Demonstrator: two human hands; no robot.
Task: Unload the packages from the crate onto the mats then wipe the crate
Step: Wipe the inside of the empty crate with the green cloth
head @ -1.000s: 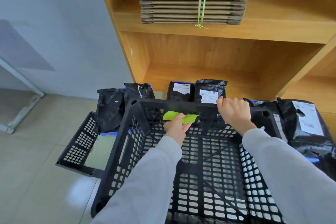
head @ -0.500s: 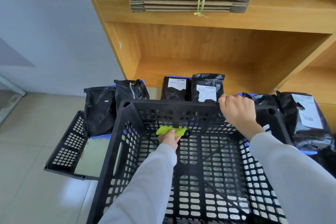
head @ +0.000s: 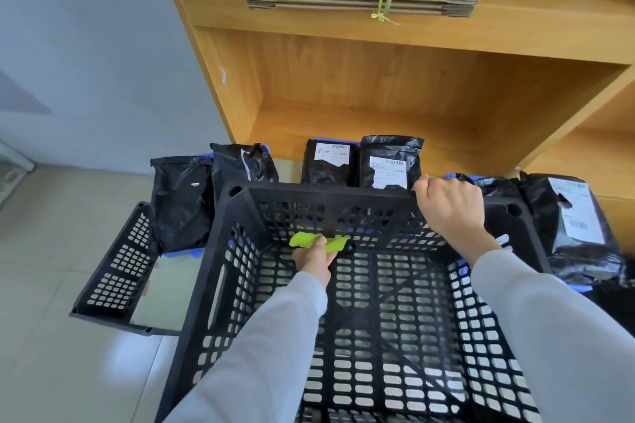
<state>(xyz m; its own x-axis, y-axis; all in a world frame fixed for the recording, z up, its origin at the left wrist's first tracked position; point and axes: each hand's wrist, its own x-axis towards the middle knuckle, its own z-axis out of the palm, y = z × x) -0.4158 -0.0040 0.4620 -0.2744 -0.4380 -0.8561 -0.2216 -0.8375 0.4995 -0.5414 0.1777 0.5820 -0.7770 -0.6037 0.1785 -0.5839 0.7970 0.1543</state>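
Crate (head: pixel 220 285) (black, latticed) sits on the floor by the shelf (head: pixel 343 93) — packages (head: pixel 388 161) stand just behind it. Left hand (head: pixel 314 259) presses a green cloth (head: pixel 318 242), fingers curled round it, low on the far wall; right hand (head: pixel 450 208) grips the far rim.

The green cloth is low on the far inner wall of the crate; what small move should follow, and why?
Probably slide the green cloth sideways along the far wall's base. The left hand presses it there near the middle, the right hand steadies the crate by its far rim, and no packages show inside.
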